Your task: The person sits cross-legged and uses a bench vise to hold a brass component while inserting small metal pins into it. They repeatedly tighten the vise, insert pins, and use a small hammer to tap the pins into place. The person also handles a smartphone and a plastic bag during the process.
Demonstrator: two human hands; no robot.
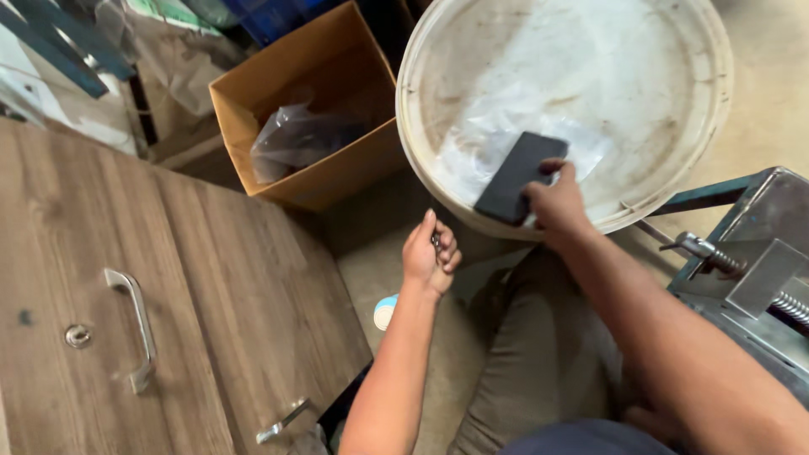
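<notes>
1. At the far left stands a brown wood-grain cabinet (211, 286), seen from above, with a curved silver metal handle (135, 329) and a small round metal lock (77, 336) beside it; a second silver handle (282, 420) shows lower down on the next door.
2. Behind the cabinet sits an open brown cardboard box (337, 173) on the floor, holding a crumpled clear plastic bag (291, 139).
3. A small round white and blue object (385, 312) lies on the floor, just left of the left forearm; what it is cannot be told.
4. The left hand (430, 253) is raised near the lower edge of the tub, fingers curled in together into a loose fist. Something small and dark shows between the fingers, but it is too small to tell what.
5. The flat dark grey rectangular block (518, 177) lies tilted inside the big round off-white plastic tub (413, 126), over its lower rim, resting on a sheet of clear plastic film (506, 126) that lines the tub floor.
6. The right hand (556, 202) holds the block's lower right end, thumb on its top face and the other fingers wrapped beneath, pinching it.
7. Below the arms is the person's knee in grey-brown trousers (539, 354).
8. At the far right stands a grey metal bench vice (758, 270) with a threaded steel screw (792, 307).
</notes>
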